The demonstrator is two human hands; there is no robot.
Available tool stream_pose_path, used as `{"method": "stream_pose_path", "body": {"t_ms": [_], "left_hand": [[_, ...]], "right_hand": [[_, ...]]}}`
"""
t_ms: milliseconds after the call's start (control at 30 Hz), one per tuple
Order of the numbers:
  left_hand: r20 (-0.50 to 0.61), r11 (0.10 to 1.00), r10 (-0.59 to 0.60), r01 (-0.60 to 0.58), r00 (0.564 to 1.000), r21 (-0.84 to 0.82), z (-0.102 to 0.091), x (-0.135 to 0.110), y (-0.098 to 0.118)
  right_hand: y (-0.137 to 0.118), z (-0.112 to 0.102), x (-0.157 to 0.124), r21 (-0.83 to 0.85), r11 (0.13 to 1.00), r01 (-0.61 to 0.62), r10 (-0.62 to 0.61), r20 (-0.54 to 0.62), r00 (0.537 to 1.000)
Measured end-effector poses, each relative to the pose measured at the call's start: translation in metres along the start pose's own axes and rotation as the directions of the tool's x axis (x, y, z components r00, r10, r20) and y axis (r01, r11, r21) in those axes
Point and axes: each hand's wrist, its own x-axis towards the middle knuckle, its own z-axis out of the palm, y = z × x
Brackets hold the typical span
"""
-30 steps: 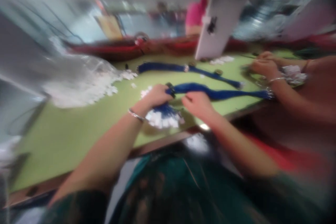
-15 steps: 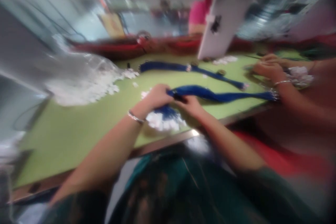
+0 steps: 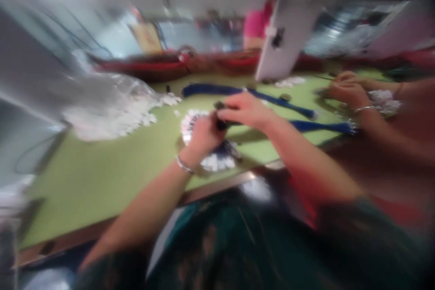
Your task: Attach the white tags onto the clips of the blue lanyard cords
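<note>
A bundle of blue wires (image 3: 307, 126) lies lengthwise across the green table, its left part hidden behind my hands. White connectors (image 3: 217, 162) fan out at that end, below and to the left of my fingers. My left hand (image 3: 205, 135) is closed around the bundle near these connectors. Just above it, my right hand (image 3: 248, 109) pinches a small black thing (image 3: 220, 115) that looks like a roll of tape, against the bundle. Blur hides its details. Behind them lies a second blue wire bundle (image 3: 214, 89).
A clear plastic bag (image 3: 112, 99) spilling white pieces sits at the left on the green table (image 3: 84, 176). On the right, a co-worker's hands (image 3: 350, 90) work near another white pile (image 3: 384, 102). An upright white panel (image 3: 280, 45) stands at the back.
My right hand has risen from below the bundle to above it, with the black thing. My left hand has turned and shifted slightly down, still on the bundle.
</note>
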Motion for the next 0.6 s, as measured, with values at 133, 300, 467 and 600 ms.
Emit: {"method": "stream_pose_path", "body": {"t_ms": [133,300,467,600], "left_hand": [[-0.112,0.984,-0.054,0.073,0.992,0.165,0.006,-0.01,0.007],[-0.147,0.982,-0.024,0.05,0.989,0.183,0.009,-0.016,0.005],[-0.13,0.989,0.088,-0.071,0.988,0.13,0.011,-0.018,0.0],[-0.125,1.0,0.013,-0.013,0.992,-0.003,0.009,-0.01,-0.007]], "right_hand": [[0.014,0.003,0.041,0.076,0.961,-0.266,0.267,-0.006,0.964],[0.039,0.028,0.082,-0.284,0.906,-0.313,0.321,-0.02,0.947],[0.043,0.033,0.082,-0.443,0.838,-0.32,0.302,-0.113,0.947],[0.03,0.024,0.035,-0.33,0.919,-0.214,0.02,-0.505,0.863]]}}
